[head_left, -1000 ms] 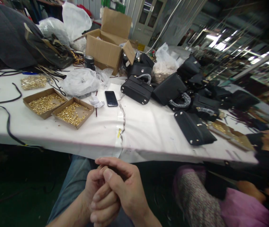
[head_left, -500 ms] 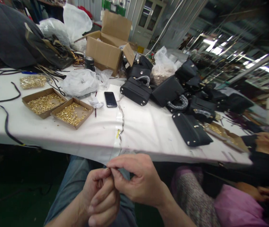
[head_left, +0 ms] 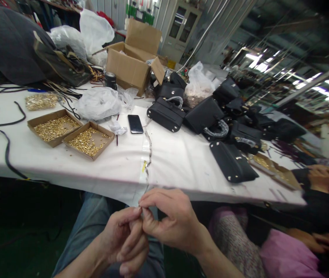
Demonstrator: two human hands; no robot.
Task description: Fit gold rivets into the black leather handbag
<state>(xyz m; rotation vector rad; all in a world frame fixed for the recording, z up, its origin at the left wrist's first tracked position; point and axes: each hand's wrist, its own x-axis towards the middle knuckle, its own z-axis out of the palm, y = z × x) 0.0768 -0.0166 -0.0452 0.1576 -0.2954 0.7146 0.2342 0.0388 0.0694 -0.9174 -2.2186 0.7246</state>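
Note:
Just in front of the table's near edge, above the lap, my left hand (head_left: 128,239) and my right hand (head_left: 172,222) meet at their fingertips. Thumb and forefinger of each are pinched together, and whatever sits between them is too small to make out. The other left fingers curl loosely inward. On the white table (head_left: 170,166) beyond, two shallow cardboard trays, a left tray (head_left: 48,143) and a right tray (head_left: 93,157), hold many small gold metal pieces. A black phone (head_left: 135,124) lies to the right of them.
Several black handbags, including a near handbag (head_left: 234,162), lie on the right. An open cardboard box (head_left: 126,67) and a crumpled plastic bag (head_left: 97,103) stand behind. Dark straps (head_left: 8,150) trail on the left. A co-worker's hands (head_left: 322,177) are at the far right.
My left hand has shifted slightly right and its lower fingers have loosened a little. The meeting fingertips have moved slightly right. The table's contents stay put.

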